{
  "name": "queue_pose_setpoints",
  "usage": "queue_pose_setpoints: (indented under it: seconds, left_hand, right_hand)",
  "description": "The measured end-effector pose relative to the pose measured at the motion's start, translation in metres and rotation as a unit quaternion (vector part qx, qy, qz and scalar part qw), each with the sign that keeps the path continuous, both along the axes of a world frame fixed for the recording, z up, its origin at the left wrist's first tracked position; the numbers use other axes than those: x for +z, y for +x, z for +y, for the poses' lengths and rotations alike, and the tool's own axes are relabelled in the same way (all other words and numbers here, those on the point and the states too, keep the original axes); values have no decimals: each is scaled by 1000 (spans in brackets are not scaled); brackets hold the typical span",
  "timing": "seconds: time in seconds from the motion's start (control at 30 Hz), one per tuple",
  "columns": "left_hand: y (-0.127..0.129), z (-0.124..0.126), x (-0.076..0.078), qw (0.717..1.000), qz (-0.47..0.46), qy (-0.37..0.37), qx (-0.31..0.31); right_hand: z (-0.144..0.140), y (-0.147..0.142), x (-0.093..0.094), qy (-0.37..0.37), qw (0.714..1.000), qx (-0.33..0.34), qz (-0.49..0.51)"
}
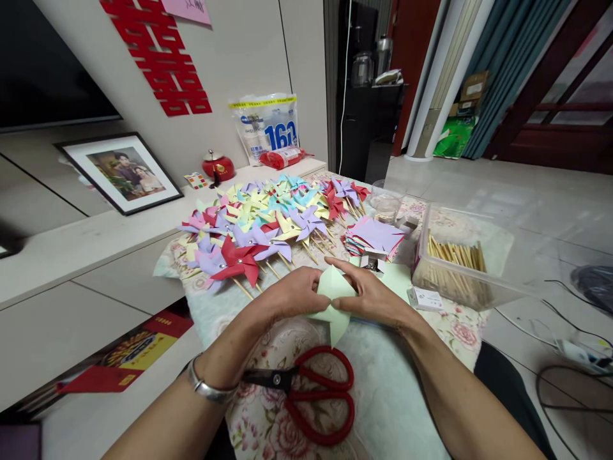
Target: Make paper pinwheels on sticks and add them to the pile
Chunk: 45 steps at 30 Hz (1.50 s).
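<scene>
Both hands are pinching a green paper [334, 300] just above the surface [383, 396], beyond the scissors [311, 393]; the left hand [294, 292] and right hand [368, 295] are gripping opposite edges; best to be keeping the folded corners pressed together at the centre, fingers steady.

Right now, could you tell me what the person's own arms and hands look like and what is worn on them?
Both forearms are bare, with no sleeves in view. The left hand has a silver-coloured metal bangle around its wrist. The right hand and its wrist show no jewellery, watch or glove. No markings are visible on either arm.
</scene>
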State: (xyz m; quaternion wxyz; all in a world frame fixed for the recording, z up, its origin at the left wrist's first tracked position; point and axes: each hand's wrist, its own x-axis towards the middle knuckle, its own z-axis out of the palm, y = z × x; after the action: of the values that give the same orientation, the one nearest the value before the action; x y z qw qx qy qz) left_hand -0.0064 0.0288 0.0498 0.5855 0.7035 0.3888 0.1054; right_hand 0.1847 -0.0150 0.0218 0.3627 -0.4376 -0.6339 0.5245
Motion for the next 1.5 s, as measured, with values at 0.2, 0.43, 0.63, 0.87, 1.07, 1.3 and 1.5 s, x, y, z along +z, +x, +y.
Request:
queue_pose_setpoints:
  seconds: [0.2,0.43,0.63,0.87,1.07,1.3,1.5]
  left_hand:
    - [5,-1,6,1000,6,2,-5]
    - [-6,4,11,995,-47,-32,83]
    - [1,-17,13,883,-236,-18,406]
    - [43,-47,-14,851,-338,-107,387]
    - [53,-46,-31,823,-378,-107,410]
    - [48,-46,-34,811,-376,-127,430]
    - [39,-45,-37,813,-379,-156,414]
  right_hand:
    - [0,0,-1,13,1000,7,-7]
    - [0,1,2,4,999,-37,35]
    - [6,1,-1,41,977,-157,140]
    - [5,-5,0,73,956,-220,179]
    - [3,-11,-3,102,960,-221,140]
    - [2,-15,-4,105,965,-214,110]
    - [1,-15,0,4,973,-164,166]
